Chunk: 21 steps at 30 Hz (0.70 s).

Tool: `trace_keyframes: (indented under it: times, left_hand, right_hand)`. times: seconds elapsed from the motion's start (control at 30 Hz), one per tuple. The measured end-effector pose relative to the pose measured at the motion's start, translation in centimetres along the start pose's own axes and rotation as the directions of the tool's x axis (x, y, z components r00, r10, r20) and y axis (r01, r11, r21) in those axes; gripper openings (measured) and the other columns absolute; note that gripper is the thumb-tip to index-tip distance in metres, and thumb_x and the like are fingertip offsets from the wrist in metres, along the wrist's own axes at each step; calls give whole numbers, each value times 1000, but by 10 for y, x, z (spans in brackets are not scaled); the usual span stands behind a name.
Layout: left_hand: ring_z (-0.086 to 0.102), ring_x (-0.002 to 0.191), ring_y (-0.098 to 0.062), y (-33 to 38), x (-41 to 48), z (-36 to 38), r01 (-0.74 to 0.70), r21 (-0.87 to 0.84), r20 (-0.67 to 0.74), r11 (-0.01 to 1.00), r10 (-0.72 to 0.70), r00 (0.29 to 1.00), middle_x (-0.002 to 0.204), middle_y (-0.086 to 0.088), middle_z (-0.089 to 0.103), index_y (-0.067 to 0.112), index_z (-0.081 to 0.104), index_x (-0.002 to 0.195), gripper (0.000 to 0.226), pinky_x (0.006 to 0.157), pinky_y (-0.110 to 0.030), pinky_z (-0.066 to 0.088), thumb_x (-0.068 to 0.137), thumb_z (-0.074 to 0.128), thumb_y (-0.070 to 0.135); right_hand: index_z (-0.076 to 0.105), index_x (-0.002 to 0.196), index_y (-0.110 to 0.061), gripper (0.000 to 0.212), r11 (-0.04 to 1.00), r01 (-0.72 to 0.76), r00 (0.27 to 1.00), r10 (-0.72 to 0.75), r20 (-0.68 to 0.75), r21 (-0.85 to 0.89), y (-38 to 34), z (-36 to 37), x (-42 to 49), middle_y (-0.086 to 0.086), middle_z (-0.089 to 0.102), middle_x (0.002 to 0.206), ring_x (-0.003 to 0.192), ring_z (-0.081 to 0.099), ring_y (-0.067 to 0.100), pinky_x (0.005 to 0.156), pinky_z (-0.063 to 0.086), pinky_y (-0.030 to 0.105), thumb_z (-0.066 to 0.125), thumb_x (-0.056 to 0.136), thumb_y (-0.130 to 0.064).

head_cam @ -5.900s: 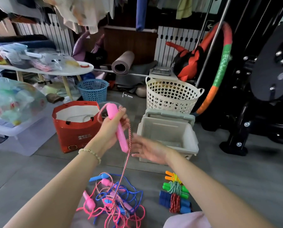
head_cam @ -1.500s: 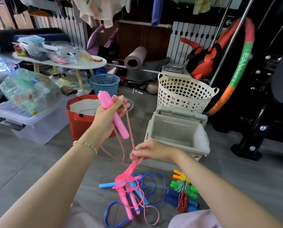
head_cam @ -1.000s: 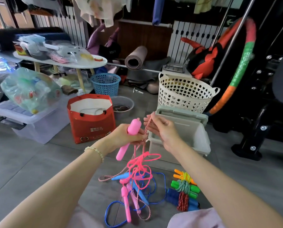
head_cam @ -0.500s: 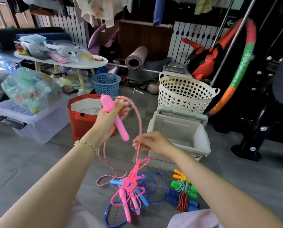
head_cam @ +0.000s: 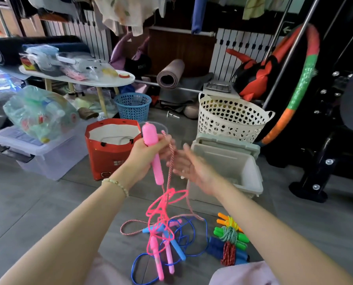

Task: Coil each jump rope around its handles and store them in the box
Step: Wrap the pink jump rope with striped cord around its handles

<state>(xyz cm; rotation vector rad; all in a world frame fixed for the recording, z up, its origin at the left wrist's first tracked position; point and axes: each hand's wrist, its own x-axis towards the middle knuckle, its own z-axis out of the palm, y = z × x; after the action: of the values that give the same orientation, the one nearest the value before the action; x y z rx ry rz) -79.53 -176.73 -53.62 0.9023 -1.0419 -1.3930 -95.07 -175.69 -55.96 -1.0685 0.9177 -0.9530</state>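
My left hand [head_cam: 148,154] grips a pink jump-rope handle [head_cam: 154,153], held upright at chest height. Its pink-and-white striped rope [head_cam: 170,169] hangs from the hand into a tangle of pink and blue ropes [head_cam: 163,229] with pink and blue handles, partly lifted off the floor. My right hand [head_cam: 194,168] is blurred just right of the rope, fingers spread, holding nothing that I can see. The grey box [head_cam: 251,175] stands open behind my right hand. Three coiled ropes lie at lower right: orange [head_cam: 229,220], green [head_cam: 231,235], blue-handled with a red cord [head_cam: 228,250].
A red paper bag [head_cam: 109,157] stands behind my left hand. A white heart-pattern basket [head_cam: 231,120] and a blue basket [head_cam: 132,105] sit further back. A clear lidded bin [head_cam: 40,153] is at left, black gym equipment [head_cam: 325,157] at right.
My right hand has risen from pinching the rope lower down and has let it go, fingers now spread. The left hand still holds the handle, shifted slightly right. The tangle hangs much as before.
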Motion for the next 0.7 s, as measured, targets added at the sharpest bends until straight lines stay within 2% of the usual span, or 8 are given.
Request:
trace_keyframes:
  times: [0.1, 0.17, 0.27, 0.37, 0.47, 0.57, 0.63, 0.7]
  left_hand:
    - [69, 66, -10, 15, 1, 3, -55, -169, -101, 984, 38, 994, 72, 2, 72, 9, 59, 81, 10, 62, -17, 55, 90, 60, 4]
    - [70, 69, -10, 19, 2, -1, -75, -220, -142, 973, 44, 989, 73, 2, 72, 8, 60, 84, 7, 62, -16, 55, 90, 60, 7]
    - [71, 75, -11, 17, 5, -6, -72, -206, -141, 976, 43, 989, 79, 2, 73, 8, 61, 91, 5, 70, -19, 57, 92, 59, 11]
    - [71, 87, -17, 4, 8, -15, 13, -84, 5, 996, -13, 1000, 100, -7, 72, 5, 63, 101, 14, 83, -30, 57, 95, 54, 13]
    - [68, 99, -21, -18, 4, -24, 120, 196, 199, 973, -160, 967, 116, -13, 67, 5, 62, 116, 25, 78, -26, 57, 94, 54, 13]
    - [70, 86, -18, -31, -2, -19, 45, 514, 262, 857, -206, 943, 96, -8, 74, 10, 71, 99, 15, 77, -24, 56, 86, 69, 16]
    - [68, 67, -11, -30, -6, -9, -2, 572, 264, 821, -182, 947, 75, -2, 73, 10, 71, 84, 3, 69, -21, 55, 82, 73, 12]
    - [67, 62, -11, -27, -5, -3, -24, 544, 227, 839, -120, 967, 73, -6, 72, 5, 70, 81, 6, 66, -22, 56, 81, 73, 10]
  right_hand:
    - [63, 111, -15, 26, 956, -134, 950, 199, 242, -260, 19, -4, -6, 0, 68, 104, 91, 64, 3, 86, 51, 20, 52, 92, -31]
    - [66, 108, -11, 19, 869, -80, 950, 214, 226, -488, 28, -9, -7, -1, 69, 97, 85, 63, -1, 74, 47, 10, 57, 93, -18]
    - [71, 85, -9, 12, 768, -4, 980, 130, 150, -640, 33, -14, -4, -5, 69, 73, 69, 62, 4, 66, 47, 13, 61, 90, -10]
    - [68, 84, -8, 12, 884, 27, 998, -54, -44, -467, 22, -8, 4, -7, 70, 63, 62, 64, 5, 62, 50, 15, 58, 91, -9]
    - [66, 94, -4, 14, 965, 163, 950, -210, -232, -203, 0, -2, 6, -10, 70, 62, 58, 65, 0, 59, 52, 13, 54, 94, -11]
    - [65, 86, -9, 12, 965, 263, 907, -239, -345, 23, -17, 2, 4, -5, 72, 66, 61, 68, 4, 58, 53, 14, 55, 93, -13]
    - [65, 87, -9, 12, 954, 289, 902, -244, -358, 79, -24, 5, 3, -4, 73, 70, 63, 68, 5, 59, 53, 14, 55, 93, -13]
    - [65, 91, -11, 13, 955, 283, 921, -244, -302, 91, -25, 7, 2, -3, 73, 79, 71, 69, 7, 64, 54, 16, 54, 94, -17]
